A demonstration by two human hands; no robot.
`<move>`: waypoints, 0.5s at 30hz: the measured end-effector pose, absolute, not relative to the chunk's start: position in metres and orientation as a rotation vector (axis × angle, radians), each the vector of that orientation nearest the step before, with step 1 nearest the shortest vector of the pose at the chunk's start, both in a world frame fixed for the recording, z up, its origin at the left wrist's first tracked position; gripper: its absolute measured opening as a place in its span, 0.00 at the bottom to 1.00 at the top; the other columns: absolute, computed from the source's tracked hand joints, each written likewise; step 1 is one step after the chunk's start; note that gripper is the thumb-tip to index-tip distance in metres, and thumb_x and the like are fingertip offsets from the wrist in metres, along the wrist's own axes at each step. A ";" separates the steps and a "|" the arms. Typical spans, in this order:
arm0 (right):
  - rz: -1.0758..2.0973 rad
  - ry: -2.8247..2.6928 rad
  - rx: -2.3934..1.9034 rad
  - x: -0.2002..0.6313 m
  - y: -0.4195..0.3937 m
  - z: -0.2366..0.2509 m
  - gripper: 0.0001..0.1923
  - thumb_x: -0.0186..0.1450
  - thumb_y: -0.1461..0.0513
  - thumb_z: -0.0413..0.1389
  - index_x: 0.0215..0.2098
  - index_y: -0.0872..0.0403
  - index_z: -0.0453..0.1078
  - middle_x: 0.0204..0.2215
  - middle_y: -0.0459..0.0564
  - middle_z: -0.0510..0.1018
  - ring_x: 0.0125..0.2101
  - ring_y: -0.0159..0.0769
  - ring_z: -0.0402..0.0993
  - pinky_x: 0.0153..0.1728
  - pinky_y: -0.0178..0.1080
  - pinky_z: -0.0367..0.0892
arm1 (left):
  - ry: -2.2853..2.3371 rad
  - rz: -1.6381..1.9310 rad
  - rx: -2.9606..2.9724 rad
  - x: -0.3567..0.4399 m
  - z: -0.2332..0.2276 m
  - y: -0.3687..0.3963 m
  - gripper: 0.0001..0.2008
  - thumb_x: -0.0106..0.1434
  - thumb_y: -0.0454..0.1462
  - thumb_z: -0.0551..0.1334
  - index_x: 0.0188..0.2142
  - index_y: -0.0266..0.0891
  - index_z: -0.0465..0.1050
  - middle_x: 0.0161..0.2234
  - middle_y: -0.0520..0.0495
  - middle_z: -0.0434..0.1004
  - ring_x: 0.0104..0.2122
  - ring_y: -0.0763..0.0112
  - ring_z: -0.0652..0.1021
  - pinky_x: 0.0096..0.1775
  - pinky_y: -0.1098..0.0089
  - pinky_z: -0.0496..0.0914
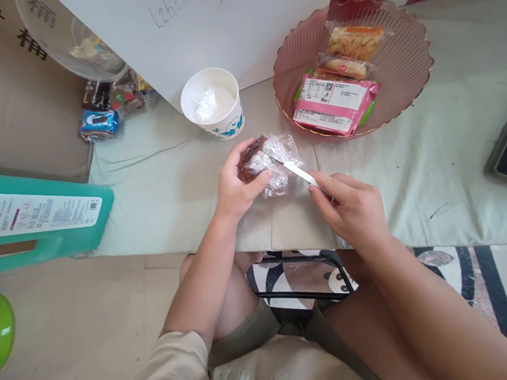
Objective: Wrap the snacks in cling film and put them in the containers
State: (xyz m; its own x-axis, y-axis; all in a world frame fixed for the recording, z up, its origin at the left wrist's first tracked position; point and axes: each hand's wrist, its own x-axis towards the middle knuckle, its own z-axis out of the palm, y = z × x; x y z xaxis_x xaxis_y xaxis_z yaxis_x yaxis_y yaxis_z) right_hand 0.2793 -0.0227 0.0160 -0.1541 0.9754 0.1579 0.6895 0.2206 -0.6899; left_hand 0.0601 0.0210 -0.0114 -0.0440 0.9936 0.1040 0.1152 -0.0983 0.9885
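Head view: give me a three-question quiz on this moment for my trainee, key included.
1. True or false: the left hand holds the wrapped snack.
2. What does the right hand hold against the wrapper? A) a spoon B) a thin blade C) a straw
3. Fill in: the pink packet lies in the ____.

Key:
1. True; the fingers close around its left end.
2. B; the tip sits on the clear wrapper.
3. Bowl, the ribbed pink one behind the hands. The paper cup to its left holds only some crumpled clear film.
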 end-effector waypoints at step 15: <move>0.469 -1.909 -1.747 0.317 -0.012 0.011 0.14 0.66 0.59 0.54 0.45 0.49 0.80 0.39 0.54 0.83 0.38 0.48 0.78 0.38 0.46 0.70 | 1.404 1.339 1.274 0.047 -0.022 0.014 0.34 0.53 0.59 0.73 0.53 0.47 0.68 0.47 0.45 0.81 0.45 0.60 0.84 0.43 0.64 0.80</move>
State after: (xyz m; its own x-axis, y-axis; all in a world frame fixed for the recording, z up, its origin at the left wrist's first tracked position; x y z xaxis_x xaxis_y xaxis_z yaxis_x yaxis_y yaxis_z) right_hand 0.3171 -0.0121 0.0109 -0.0456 0.9900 0.1338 0.8152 0.1143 -0.5677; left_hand 0.0472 0.0144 -0.0222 -0.1749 0.9805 0.0899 0.1359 -0.0664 0.9885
